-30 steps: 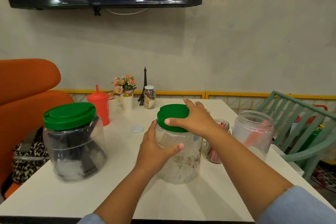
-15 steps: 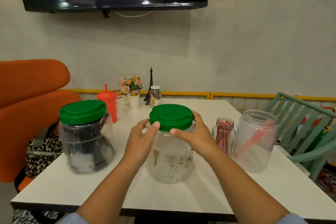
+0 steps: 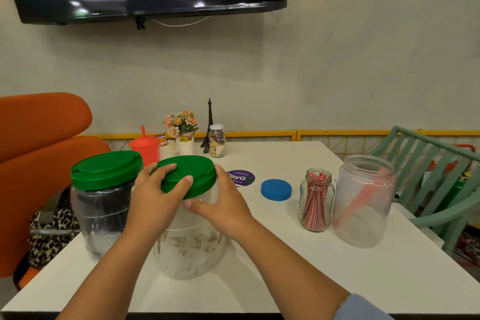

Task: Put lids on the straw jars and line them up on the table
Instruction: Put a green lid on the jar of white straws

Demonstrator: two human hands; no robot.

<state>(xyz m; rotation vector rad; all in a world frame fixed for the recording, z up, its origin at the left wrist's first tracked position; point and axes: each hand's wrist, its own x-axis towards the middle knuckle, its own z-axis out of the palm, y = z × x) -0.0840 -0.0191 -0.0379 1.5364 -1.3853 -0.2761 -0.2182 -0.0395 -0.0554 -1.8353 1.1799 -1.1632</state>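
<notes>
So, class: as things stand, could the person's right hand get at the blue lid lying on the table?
Probably yes. The right hand holds the middle jar, and the blue lid lies to its right with only bare table between; the red-straw jar stands beyond it. The hand must let go first.

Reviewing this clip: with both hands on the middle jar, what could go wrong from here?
The green lid looks tilted on the clear jar; if the left hand twists now, it may seat crooked.
The lidded jar stands close beside that hand; a nudge could shift it.
The open jar sits near the right edge of the table; a careless reach might push it off.
</notes>
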